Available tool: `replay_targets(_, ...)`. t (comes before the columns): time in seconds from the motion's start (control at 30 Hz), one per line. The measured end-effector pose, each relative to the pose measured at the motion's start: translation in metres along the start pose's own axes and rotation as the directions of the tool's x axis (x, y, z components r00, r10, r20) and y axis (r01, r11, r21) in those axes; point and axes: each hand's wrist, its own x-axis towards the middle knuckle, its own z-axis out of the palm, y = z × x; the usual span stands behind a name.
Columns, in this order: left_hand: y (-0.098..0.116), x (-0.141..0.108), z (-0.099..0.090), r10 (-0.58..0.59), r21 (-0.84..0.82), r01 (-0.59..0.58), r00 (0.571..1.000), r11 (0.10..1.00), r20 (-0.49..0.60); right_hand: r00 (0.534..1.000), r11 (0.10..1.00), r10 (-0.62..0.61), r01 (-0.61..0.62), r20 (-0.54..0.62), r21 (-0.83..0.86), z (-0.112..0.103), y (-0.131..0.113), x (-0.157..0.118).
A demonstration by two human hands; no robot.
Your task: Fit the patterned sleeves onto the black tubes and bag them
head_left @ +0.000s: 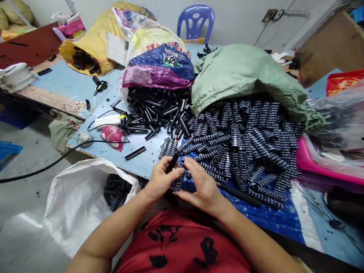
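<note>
My left hand (162, 177) is closed on a short black plastic piece (172, 163) that stands up between thumb and fingers. In my right hand (202, 182) is a black strip with rows of small white marks (178, 182), gripped between thumb and fingertips. The two parts meet or nearly meet in front of my body; whether they touch is hidden by my fingers. Just beyond my right hand lies a big heap of the same white-marked strips (241, 140). A pile of smooth black plastic pieces (159, 112) lies farther back, and a single one (135, 153) rests left of my hands.
An open white sack (71, 197) with patterned strips inside stands at the table's left front edge. A green sack (244, 76) and a colourful sack (167, 62) lie behind the heaps. A black cable (57, 163) crosses at left. A pink tray (321, 163) stands right.
</note>
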Motion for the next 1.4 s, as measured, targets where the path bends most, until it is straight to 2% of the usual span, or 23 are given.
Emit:
replay_targets(0.07,-0.006,-0.004,0.011,-0.017,-0.050,0.018,1.000,0.999,0.017,1.000,0.999,0.005,-0.006,0.023,0.038,0.001,-0.001,-0.002)
replay_targets(0.1,-0.008,-0.005,0.013,-0.026,-0.068,0.026,1.000,0.997,0.013,0.997,0.991,0.046,-0.053,0.056,0.121,0.001,-0.002,-0.002)
replay_targets(0.13,-0.010,-0.005,0.014,-0.028,-0.080,0.028,1.000,0.996,0.003,0.989,0.958,0.116,-0.135,0.088,0.253,0.003,-0.005,-0.003)
replay_targets(0.17,-0.011,-0.006,0.014,-0.016,-0.081,0.015,1.000,0.997,-0.011,0.969,0.876,0.216,-0.246,0.118,0.414,0.005,-0.007,-0.003)
replay_targets(0.2,-0.013,-0.006,0.015,0.012,-0.061,-0.014,1.000,0.998,-0.026,0.928,0.736,0.341,-0.363,0.150,0.571,0.008,-0.011,-0.001)
replay_targets(0.23,-0.015,-0.007,0.017,0.060,-0.018,-0.061,0.997,0.998,-0.045,0.861,0.555,0.475,-0.454,0.182,0.697,0.013,-0.014,0.001)
replay_targets(0.3,-0.019,-0.008,0.023,0.196,0.128,-0.186,0.978,0.974,-0.065,0.684,0.227,0.697,-0.493,0.214,0.840,0.023,-0.020,0.009)
replay_targets(0.33,-0.022,-0.008,0.026,0.274,0.215,-0.256,0.960,0.943,-0.060,0.604,0.123,0.766,-0.476,0.222,0.871,0.027,-0.022,0.014)
replay_targets(0.37,-0.024,-0.008,0.031,0.351,0.297,-0.325,0.936,0.898,-0.039,0.542,0.054,0.809,-0.452,0.226,0.890,0.030,-0.024,0.018)
replay_targets(0.43,-0.027,-0.008,0.038,0.481,0.415,-0.456,0.875,0.787,0.050,0.470,-0.020,0.855,-0.389,0.218,0.921,0.033,-0.025,0.026)
replay_targets(0.5,-0.028,-0.005,0.043,0.564,0.463,-0.560,0.813,0.687,0.145,0.429,-0.039,0.883,-0.339,0.191,0.940,0.031,-0.026,0.029)
replay_targets(0.57,-0.028,-0.002,0.045,0.589,0.475,-0.582,0.794,0.660,0.154,0.420,-0.016,0.895,-0.311,0.153,0.950,0.029,-0.027,0.029)
replay_targets(0.7,-0.028,0.003,0.045,0.477,0.440,-0.437,0.879,0.785,0.023,0.492,0.047,0.857,-0.367,0.151,0.929,0.030,-0.028,0.023)
replay_targets(0.8,-0.028,0.000,0.047,0.379,0.372,-0.361,0.925,0.855,0.027,0.526,0.120,0.840,-0.415,0.130,0.902,0.030,-0.021,0.021)
replay_targets(0.87,-0.026,-0.005,0.047,0.298,0.270,-0.286,0.955,0.920,-0.005,0.505,0.133,0.859,-0.384,0.088,0.914,0.025,-0.015,0.022)
replay_targets(0.93,-0.022,-0.010,0.044,0.193,0.145,-0.183,0.980,0.972,-0.055,0.438,0.089,0.896,-0.340,0.075,0.936,0.016,-0.009,0.022)
replay_targets(1.0,-0.019,-0.013,0.038,0.094,0.070,-0.088,0.992,0.994,-0.082,0.378,0.019,0.919,-0.330,0.114,0.944,0.005,-0.005,0.019)
replay_targets(1.03,-0.017,-0.015,0.036,0.056,0.058,-0.051,0.996,0.997,-0.075,0.372,-0.014,0.916,-0.342,0.149,0.940,0.001,-0.005,0.018)
replay_targets(1.13,-0.015,-0.017,0.033,-0.034,0.061,0.033,0.999,0.998,0.011,0.418,-0.058,0.880,-0.375,0.224,0.925,-0.005,-0.008,0.013)
replay_targets(1.2,-0.016,-0.017,0.037,-0.022,0.084,0.016,0.998,0.996,0.064,0.432,-0.032,0.881,-0.352,0.192,0.935,-0.002,-0.011,0.012)
replay_targets(1.3,-0.020,-0.017,0.047,0.127,0.190,-0.141,0.989,0.972,0.081,0.437,0.079,0.896,-0.338,0.082,0.938,0.007,-0.015,0.014)
replay_targets(1.4,-0.027,-0.017,0.053,0.210,0.293,-0.234,0.971,0.927,0.113,0.477,0.174,0.878,-0.403,0.043,0.898,0.014,-0.019,0.018)
